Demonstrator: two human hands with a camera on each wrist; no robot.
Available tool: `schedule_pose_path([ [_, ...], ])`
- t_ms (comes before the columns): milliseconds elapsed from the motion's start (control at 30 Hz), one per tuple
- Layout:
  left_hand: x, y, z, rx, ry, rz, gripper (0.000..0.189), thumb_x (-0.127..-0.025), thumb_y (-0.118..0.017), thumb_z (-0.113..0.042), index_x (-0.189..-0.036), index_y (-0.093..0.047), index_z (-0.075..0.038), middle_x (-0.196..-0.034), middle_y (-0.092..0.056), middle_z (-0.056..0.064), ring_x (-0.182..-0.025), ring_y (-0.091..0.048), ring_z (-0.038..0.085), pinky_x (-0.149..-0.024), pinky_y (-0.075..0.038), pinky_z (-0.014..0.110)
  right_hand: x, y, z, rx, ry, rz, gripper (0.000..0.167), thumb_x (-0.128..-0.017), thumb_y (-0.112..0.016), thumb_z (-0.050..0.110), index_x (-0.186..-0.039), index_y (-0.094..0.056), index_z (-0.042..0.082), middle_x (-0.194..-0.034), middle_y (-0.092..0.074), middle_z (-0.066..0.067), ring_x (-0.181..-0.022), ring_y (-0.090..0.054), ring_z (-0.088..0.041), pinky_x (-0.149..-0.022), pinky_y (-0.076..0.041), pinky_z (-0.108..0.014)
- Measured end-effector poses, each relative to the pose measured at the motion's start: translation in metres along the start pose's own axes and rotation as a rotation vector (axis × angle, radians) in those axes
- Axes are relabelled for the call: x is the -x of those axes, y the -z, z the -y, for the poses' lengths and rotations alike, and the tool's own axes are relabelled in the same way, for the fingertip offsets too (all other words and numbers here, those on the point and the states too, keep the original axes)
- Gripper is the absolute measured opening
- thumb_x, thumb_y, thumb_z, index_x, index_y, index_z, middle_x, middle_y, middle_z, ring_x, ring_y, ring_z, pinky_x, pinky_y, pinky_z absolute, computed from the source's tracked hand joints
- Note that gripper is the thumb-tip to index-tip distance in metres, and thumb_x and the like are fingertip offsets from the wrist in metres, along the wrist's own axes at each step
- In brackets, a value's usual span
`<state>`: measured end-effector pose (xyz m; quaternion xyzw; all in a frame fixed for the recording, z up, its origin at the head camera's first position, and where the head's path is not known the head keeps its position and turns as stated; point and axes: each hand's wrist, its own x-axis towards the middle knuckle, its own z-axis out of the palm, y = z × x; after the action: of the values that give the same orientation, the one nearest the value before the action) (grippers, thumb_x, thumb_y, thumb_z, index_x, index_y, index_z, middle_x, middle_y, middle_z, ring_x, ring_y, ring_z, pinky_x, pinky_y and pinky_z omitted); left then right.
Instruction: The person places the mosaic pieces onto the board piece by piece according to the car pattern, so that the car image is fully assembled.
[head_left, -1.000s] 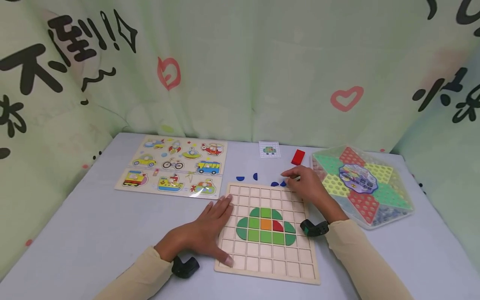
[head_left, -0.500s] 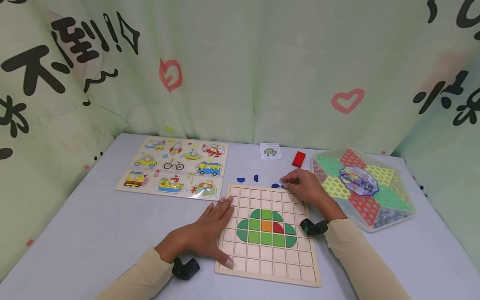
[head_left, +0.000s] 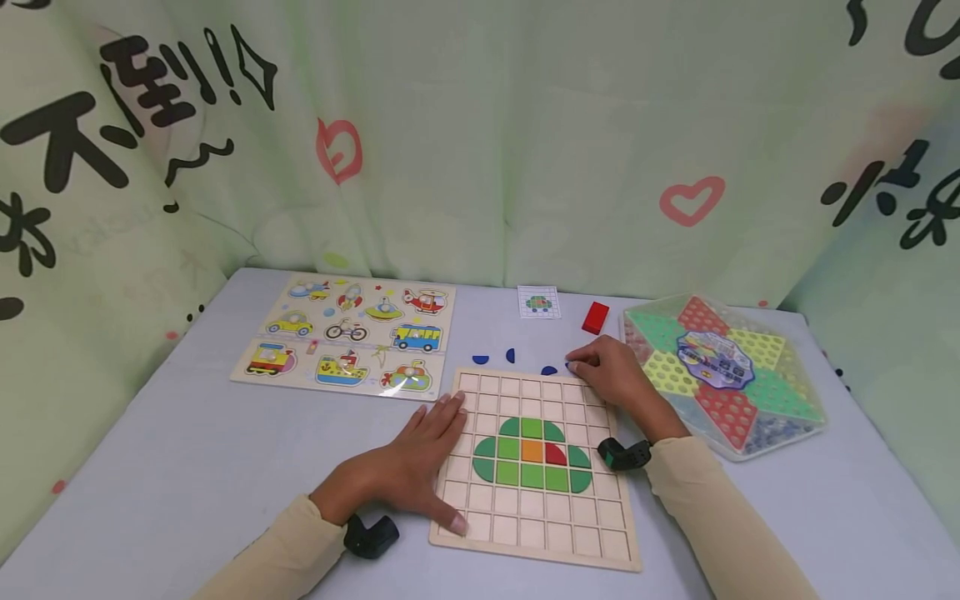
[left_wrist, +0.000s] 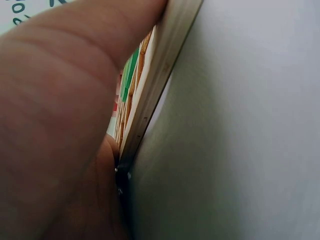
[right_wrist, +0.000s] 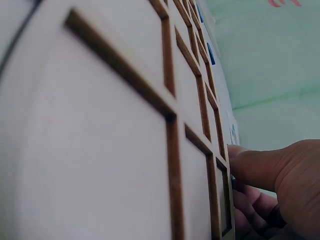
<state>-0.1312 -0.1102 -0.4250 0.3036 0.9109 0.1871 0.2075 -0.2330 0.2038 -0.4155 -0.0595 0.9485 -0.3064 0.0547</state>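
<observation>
Along its left edge, a wooden grid board (head_left: pixel 536 525) lies under my left hand (head_left: pixel 412 462), which rests there with fingers and thumb spread. In the left wrist view, my thumb lies over the board's edge (left_wrist: pixel 160 65). Green, orange and red tiles (head_left: pixel 532 451) fill cells in the board's middle. My right hand (head_left: pixel 618 379) is just past the board's far right corner, its thumb and fingertips pinching a blue half-round tile (head_left: pixel 567 365), mostly hidden by them. Beside it, behind the board, lie a blue half-round tile (head_left: pixel 549 370) and two others (head_left: pixel 480 359) farther left.
A small pattern card (head_left: pixel 538 302) and a red block (head_left: pixel 596 317) lie at the back. A vehicle peg puzzle (head_left: pixel 345 329) is on the left. On the right sits a hexagonal Chinese checkers box (head_left: pixel 723 375). A printed curtain (head_left: pixel 450 167) surrounds the table.
My right fingertips have closed in on the rightmost blue tile, which now shows only as a sliver. My left hand and the board stay as they were.
</observation>
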Motion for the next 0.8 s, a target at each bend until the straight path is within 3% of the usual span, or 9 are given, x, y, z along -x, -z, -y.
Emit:
schedule_pose_path([
  [200,0.0,-0.001,0.0,-0.004,0.0,0.001,0.133,-0.061,-0.071,-0.077,-0.157,-0.008,-0.009,-0.162,0.012,0.003,-0.146,0.014,0.02,-0.116,0.003,0.046,0.0,0.001,0.001,0.023,0.003,-0.004,0.014,-0.093,-0.065,0.009,-0.104,-0.074,0.004,-0.099,-0.06,-0.011,-0.088,-0.053,-0.026,-0.074,-0.049,-0.035],
  [533,0.002,0.001,0.0,-0.004,0.01,0.007,0.134,-0.061,-0.072,-0.077,-0.157,-0.007,-0.009,-0.163,0.011,0.003,-0.146,0.014,0.02,-0.116,0.003,0.045,0.004,0.008,0.002,0.041,0.059,0.092,0.021,-0.095,-0.062,0.008,-0.114,-0.07,0.004,-0.107,-0.064,-0.011,-0.095,-0.055,-0.027,-0.087,-0.05,-0.042],
  [800,0.001,0.0,0.0,-0.003,0.0,0.006,0.134,-0.061,-0.072,-0.077,-0.157,-0.007,-0.009,-0.162,0.012,0.003,-0.146,0.014,0.02,-0.116,0.003,0.045,0.015,0.014,0.003,-0.014,0.074,0.017,0.021,-0.095,-0.063,0.012,-0.114,-0.07,0.007,-0.112,-0.067,-0.011,-0.1,-0.058,-0.028,-0.089,-0.05,-0.044],
])
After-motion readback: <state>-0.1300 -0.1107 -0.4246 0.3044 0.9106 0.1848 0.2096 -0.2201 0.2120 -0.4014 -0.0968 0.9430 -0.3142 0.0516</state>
